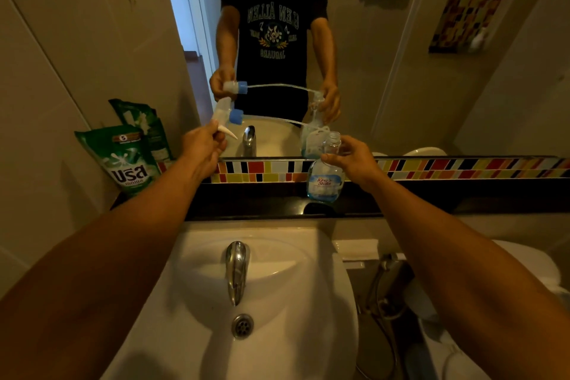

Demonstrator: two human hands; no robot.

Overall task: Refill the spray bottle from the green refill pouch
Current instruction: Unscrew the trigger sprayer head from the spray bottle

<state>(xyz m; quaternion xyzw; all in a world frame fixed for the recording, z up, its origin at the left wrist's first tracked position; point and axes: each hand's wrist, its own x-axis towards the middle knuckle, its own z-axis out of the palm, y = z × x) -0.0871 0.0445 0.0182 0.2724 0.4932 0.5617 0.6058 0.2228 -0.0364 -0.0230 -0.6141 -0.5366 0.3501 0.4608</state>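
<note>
The clear spray bottle (323, 177) with a blue and white label stands on the dark ledge behind the sink, its neck uncapped. My right hand (351, 160) grips it at the shoulder and neck. My left hand (205, 145) holds the white spray head (222, 116) with its blue collar, lifted off to the left. Its thin dip tube (277, 120) stretches right toward the bottle's mouth. The green refill pouch (126, 157) leans upright against the wall at the ledge's left end.
A white sink (296, 302) with a chrome tap (236, 268) lies below my arms. The mirror (385, 40) above the coloured tile strip (462, 166) reflects the person, hands and bottle. A hose sprayer (388, 281) and toilet (530, 265) sit at the right.
</note>
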